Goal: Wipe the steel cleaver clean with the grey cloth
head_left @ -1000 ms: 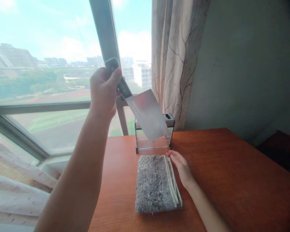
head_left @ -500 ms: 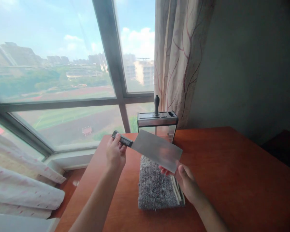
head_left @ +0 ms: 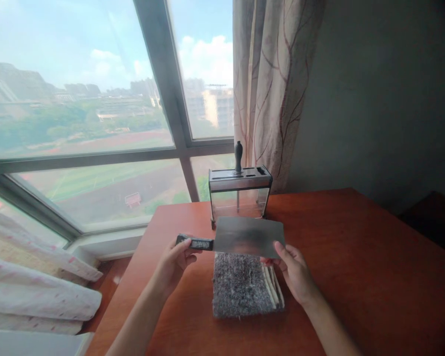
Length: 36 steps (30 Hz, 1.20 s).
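Note:
A cleaver [head_left: 249, 237] with a broad steel blade and a black handle is held up between both hands, its blade almost level. My left hand [head_left: 174, 262] grips the handle, thumb on top. At the blade's far right corner, my right hand [head_left: 293, 269] pinches the metal between thumb and fingers. Below the blade, a folded grey shaggy cloth [head_left: 241, 291] with pale edges lies on the table; the blade hides its back part. Behind the cleaver stands a knife block [head_left: 241, 182] with clear sides and a metal top, one grey-handled tool upright in it.
The reddish-brown wooden table [head_left: 356, 267] reaches to the window [head_left: 107, 158] at the left and back. A patterned curtain [head_left: 274, 84] hangs behind the knife block, and another pale curtain [head_left: 40, 287] hangs at lower left. A dark wall is at the right.
The cleaver has turned from a slant to nearly level and come lower. My right hand has risen slightly, its thumb now over the blade's corner; my left hand has moved down.

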Available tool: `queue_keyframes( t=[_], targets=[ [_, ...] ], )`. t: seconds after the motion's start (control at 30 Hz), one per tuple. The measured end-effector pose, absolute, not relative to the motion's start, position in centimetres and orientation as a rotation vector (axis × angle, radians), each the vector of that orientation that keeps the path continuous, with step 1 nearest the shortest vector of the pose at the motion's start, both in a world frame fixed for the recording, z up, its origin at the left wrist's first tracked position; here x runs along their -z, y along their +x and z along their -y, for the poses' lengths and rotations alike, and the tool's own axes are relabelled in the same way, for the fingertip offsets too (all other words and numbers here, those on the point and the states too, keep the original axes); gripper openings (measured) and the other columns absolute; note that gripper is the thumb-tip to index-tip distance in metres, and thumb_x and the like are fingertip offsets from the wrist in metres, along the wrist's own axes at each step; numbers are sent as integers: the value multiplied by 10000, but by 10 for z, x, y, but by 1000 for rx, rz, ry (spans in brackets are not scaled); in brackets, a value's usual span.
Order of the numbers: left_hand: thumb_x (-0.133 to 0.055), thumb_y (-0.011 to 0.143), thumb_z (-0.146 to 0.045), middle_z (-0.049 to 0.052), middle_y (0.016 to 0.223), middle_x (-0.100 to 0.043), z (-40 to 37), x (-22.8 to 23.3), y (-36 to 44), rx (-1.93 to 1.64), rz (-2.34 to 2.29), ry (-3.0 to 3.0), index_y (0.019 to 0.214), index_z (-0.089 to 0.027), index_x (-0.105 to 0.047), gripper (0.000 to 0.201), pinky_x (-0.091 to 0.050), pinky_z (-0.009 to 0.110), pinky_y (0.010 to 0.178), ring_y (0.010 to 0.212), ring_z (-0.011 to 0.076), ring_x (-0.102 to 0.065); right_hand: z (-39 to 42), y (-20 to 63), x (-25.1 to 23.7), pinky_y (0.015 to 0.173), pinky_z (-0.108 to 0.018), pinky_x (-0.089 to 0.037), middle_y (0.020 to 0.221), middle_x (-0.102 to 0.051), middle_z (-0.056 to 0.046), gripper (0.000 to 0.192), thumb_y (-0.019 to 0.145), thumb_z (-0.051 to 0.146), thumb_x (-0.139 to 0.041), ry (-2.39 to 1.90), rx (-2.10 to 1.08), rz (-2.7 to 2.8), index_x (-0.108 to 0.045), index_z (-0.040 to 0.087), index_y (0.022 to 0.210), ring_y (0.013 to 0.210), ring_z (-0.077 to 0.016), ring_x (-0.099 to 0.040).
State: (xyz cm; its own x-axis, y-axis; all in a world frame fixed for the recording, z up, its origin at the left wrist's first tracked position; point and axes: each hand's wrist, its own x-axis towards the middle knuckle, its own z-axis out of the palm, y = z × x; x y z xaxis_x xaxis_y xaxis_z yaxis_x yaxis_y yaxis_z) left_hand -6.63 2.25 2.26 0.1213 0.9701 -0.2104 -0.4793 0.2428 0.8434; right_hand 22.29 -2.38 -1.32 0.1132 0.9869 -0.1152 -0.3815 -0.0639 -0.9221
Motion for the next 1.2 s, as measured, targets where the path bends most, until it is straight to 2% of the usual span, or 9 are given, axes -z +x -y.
queue_keyframes(
  t=[0.13, 0.27, 0.43, 0.57, 0.7, 0.9, 1.03, 1.13, 1.2],
  targets=[
    [-759, 750, -288, 61, 802, -731, -16, -16, -67, -1228, -828, 643, 917, -154, -682, 227, -543, 225, 657, 694, 145, -676, 24, 217, 15, 672, -354, -558, 826, -756, -62, 338, 777, 532, -686, -1005, -1369, 724, -718, 197, 798, 685, -244, -710],
    [-802, 710, -331, 83, 825, -746, -4, -14, -41, -1210, -884, 675, 834, -153, -707, 237, -551, 244, 661, 778, 198, -707, 30, 202, 16, 719, -354, -557, 861, -761, -66, 309, 802, 504, -675, -939, -1409, 730, -733, 203, 840, 731, -235, -709],
    [-794, 715, -347, 100, 902, -763, 11, -14, -5, -1191, -935, 710, 893, -156, -738, 267, -550, 275, 732, 835, 228, -717, 41, 185, 16, 707, -336, -538, 807, -756, -88, 379, 851, 530, -604, -959, -1455, 890, -743, 178, 870, 761, -238, -702],
    [-739, 769, -363, 104, 893, -769, 12, -18, 2, -1218, -913, 741, 899, -143, -747, 256, -545, 301, 731, 825, 244, -716, 46, 178, 16, 690, -317, -532, 805, -753, -85, 405, 849, 556, -592, -1031, -1431, 977, -743, 181, 847, 749, -229, -697],
    [-743, 762, -362, 82, 831, -765, 8, -19, -4, -1277, -954, 828, 884, -140, -748, 254, -524, 288, 675, 752, 225, -698, 49, 175, 16, 795, -353, -547, 910, -754, -80, 403, 802, 561, -647, -1047, -1407, 1040, -732, 198, 955, 805, -238, -703],
    [-796, 692, -320, 40, 759, -743, -1, -19, -24, -1452, -1027, 877, 802, -159, -739, 204, -486, 247, 603, 639, 162, -636, 50, 202, 35, 892, -400, -519, 1056, -718, -121, 429, 787, 512, -665, -1352, -903, 1191, -677, 204, 1085, 962, -277, -678],
    [-776, 703, -301, 58, 886, -766, -4, -22, -34, -1438, -919, 803, 857, -174, -754, 200, -517, 276, 713, 817, 224, -687, 41, 224, 48, 885, -453, -502, 1147, -668, -170, 661, 732, 575, -665, -1662, -613, 1154, -572, 163, 1240, 984, -320, -657],
    [-781, 685, -299, 74, 850, -772, -3, -21, -37, -1381, -926, 771, 828, -156, -762, 202, -525, 283, 698, 842, 257, -698, 32, 218, 47, 864, -498, -473, 1138, -654, -237, 902, 656, 621, -701, -1854, -567, 1275, -482, 83, 1346, 1002, -405, -638],
    [-785, 674, -303, 78, 834, -772, -2, -20, -37, -1365, -929, 783, 817, -154, -767, 208, -528, 284, 676, 838, 267, -701, 27, 206, 44, 884, -508, -445, 1116, -657, -265, 954, 609, 595, -751, -1931, -543, 1352, -479, 58, 1350, 1049, -454, -612]
  ],
)
